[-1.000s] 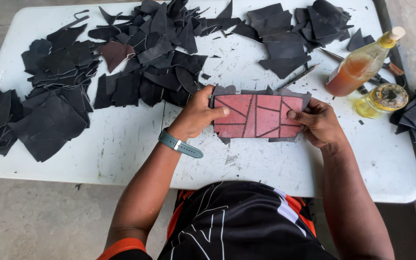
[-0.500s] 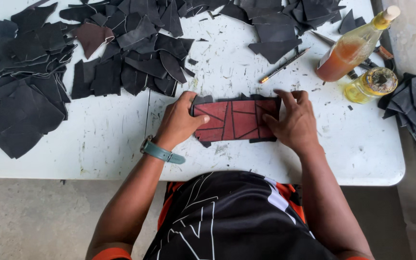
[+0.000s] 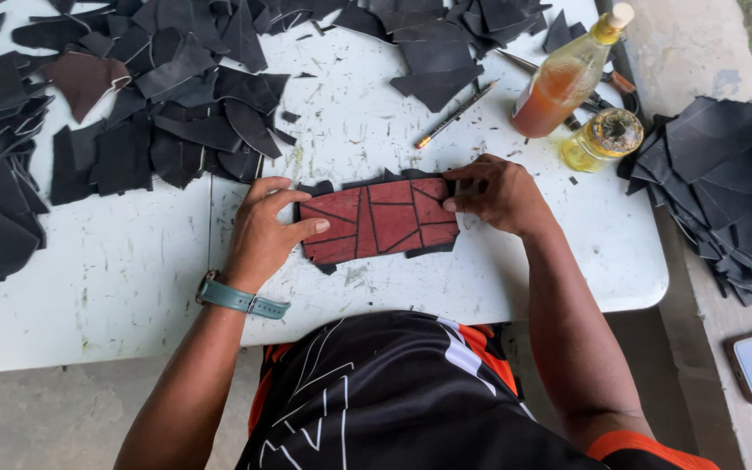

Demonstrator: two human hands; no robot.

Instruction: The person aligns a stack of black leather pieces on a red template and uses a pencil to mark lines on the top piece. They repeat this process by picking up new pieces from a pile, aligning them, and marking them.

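Head | L hand [image 3: 265, 233] + R hand [image 3: 496, 193] press red patchwork panel [image 3: 379, 219] | amber bottle [image 3: 566, 80] upper right

Matt red-brown leather-like panel [image 3: 380, 219], pieced, dark seams between segments. Matt black scraps [image 3: 167, 113] of similar leathery sheet, one brown piece [image 3: 84, 80] with a pale edge. White table [image 3: 115, 270], smooth plastic-looking top, scuffed and scratched. Glossy clear bottle [image 3: 563, 83] of amber liquid. Shiny glass-like jar [image 3: 602, 139]. Teal rubbery watch strap [image 3: 241, 300].
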